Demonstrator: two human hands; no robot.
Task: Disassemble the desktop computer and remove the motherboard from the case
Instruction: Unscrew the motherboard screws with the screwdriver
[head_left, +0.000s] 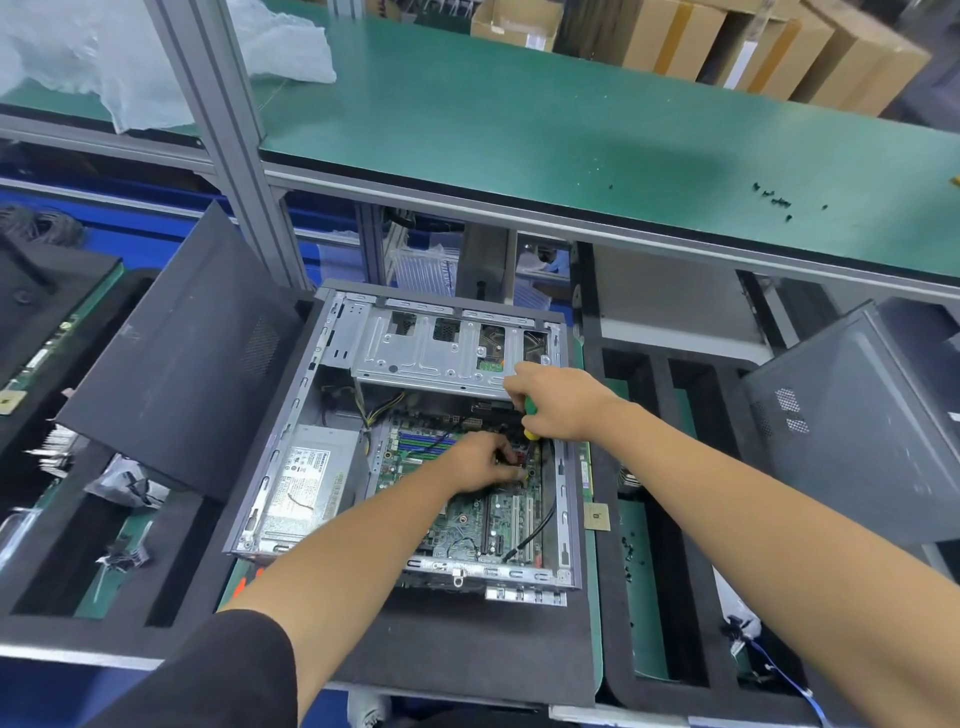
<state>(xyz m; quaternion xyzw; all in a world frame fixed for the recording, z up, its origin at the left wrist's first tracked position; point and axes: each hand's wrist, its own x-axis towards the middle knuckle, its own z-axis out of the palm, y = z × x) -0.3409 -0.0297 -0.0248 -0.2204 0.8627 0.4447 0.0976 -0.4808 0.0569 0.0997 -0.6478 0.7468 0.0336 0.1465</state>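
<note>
An open grey computer case (291, 415) lies on its side on black foam. Inside it sits the green motherboard (467, 519), a silver power supply (306, 483) at the left and a metal drive cage (431, 348) at the far end. My right hand (556, 400) grips a screwdriver with a green and yellow handle (530, 415), pointing down at the board's far right area. My left hand (483, 462) reaches onto the board just below it, fingers curled around small connectors or a cable there; what it holds is partly hidden.
A black side panel (182, 358) leans at the case's left. Another dark case (862, 415) stands at the right. Loose screws (774, 200) lie on the green shelf above. A CPU chip (596, 517) rests on the foam edge; small black screws (628, 551) lie in the right tray.
</note>
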